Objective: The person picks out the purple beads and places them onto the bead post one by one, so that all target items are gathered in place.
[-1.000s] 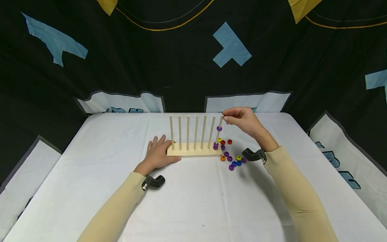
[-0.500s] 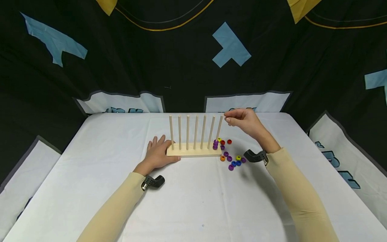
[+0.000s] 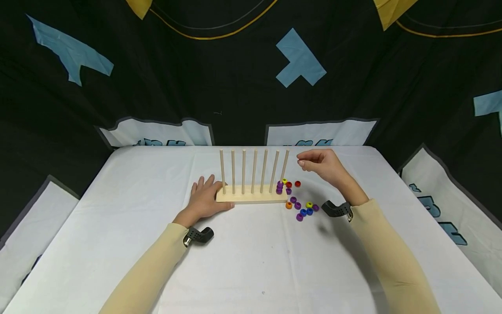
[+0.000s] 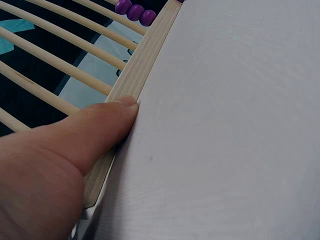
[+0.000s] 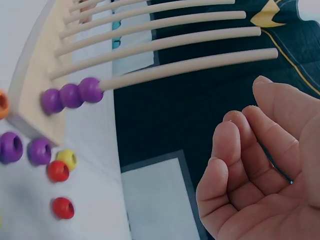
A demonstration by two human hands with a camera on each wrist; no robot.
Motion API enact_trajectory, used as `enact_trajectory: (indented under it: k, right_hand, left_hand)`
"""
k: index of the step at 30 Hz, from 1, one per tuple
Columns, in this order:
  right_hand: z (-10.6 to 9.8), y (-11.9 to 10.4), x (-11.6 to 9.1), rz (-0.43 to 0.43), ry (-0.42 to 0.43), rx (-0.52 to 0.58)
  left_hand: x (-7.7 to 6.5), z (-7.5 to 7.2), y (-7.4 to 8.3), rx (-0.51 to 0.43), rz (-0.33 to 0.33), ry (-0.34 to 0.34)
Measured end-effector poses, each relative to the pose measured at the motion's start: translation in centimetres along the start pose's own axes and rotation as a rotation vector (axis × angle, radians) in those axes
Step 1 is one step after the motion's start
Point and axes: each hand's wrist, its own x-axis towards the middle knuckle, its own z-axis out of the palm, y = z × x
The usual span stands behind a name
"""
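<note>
A wooden peg stand (image 3: 251, 199) with several upright dowels stands in the middle of the head view. Three purple beads (image 5: 71, 95) are stacked at the foot of its rightmost dowel (image 5: 195, 67). My left hand (image 3: 204, 200) holds the left end of the base, thumb along the front edge and the other fingers behind or spread out to the left. The left wrist view shows that thumb (image 4: 100, 127) pressed on the wood. My right hand (image 3: 323, 165) hovers right of the rightmost dowel's top, fingers loosely bent and nothing in them.
Loose beads lie by the stand's right end: red (image 3: 297, 184), yellow (image 3: 309, 205), orange (image 3: 289, 205), blue (image 3: 310, 212) and purple (image 3: 300, 217). A white cloth (image 3: 235, 261) covers the table. Behind it hangs a dark patterned curtain (image 3: 235, 87).
A purple bead slid down the rightmost dowel onto the two below it. My right hand then drew away from the dowel's top, to the right and slightly down. The left hand stayed put.
</note>
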Motion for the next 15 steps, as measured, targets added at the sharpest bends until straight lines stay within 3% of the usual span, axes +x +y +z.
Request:
enact_trajectory:
  k: [15]
  right_hand:
    - [0.1, 3.6, -2.1, 0.131, -0.015, -0.029]
  left_hand:
    - [0.1, 0.1, 0.0, -0.009, -0.004, -0.005]
